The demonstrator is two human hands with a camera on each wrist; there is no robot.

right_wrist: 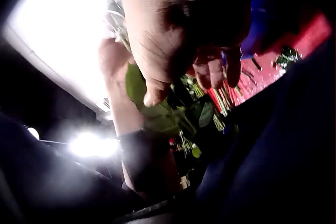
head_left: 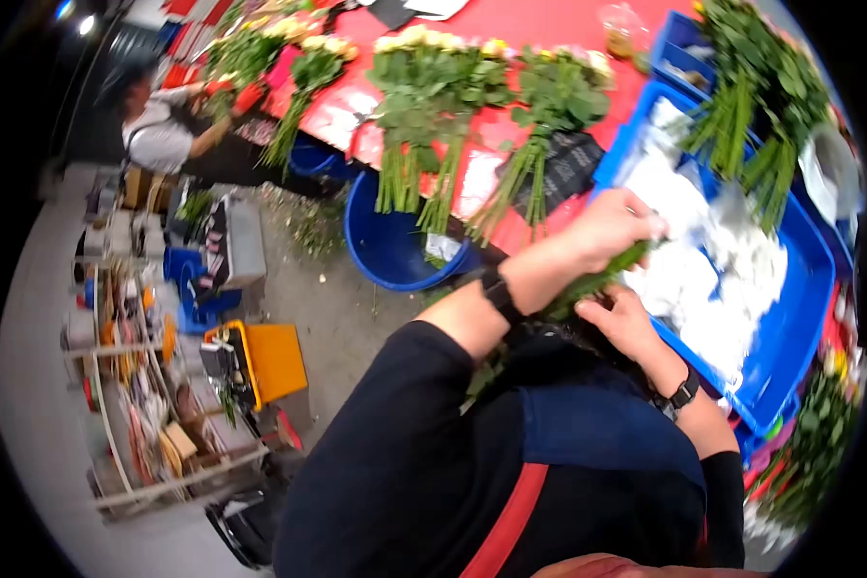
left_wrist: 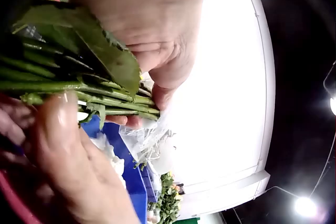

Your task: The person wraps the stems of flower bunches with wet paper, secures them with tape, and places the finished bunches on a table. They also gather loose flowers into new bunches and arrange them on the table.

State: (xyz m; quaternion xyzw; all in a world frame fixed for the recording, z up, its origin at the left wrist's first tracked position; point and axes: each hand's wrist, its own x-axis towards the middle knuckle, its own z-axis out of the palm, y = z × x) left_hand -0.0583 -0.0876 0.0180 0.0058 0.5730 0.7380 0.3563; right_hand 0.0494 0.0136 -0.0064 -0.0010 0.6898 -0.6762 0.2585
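Between my hands lies a bunch of leafy green flower stems (left_wrist: 105, 95), held in front of my body beside a blue tray (head_left: 809, 279). My left hand (head_left: 612, 231) grips the cut ends; its thumb and fingertips close round them in the left wrist view. Lower down the same stems, my right hand (head_left: 626, 323) holds the bunch, with its thumb (left_wrist: 55, 119) laid across the stalks. A broad leaf (left_wrist: 105, 50) covers part of the bunch. The flower heads are hidden. Crumpled white material (head_left: 684, 270) fills much of the tray next to both hands.
Rose bunches (head_left: 409, 116) lie on the red-covered table (head_left: 549, 24), stems over its edge. A blue bucket (head_left: 376, 241) stands below. More flowers (head_left: 761, 96) lie across the tray's far end. Another person (head_left: 159, 125) works at far left, near shelves (head_left: 154, 385) and a yellow crate (head_left: 275, 361).
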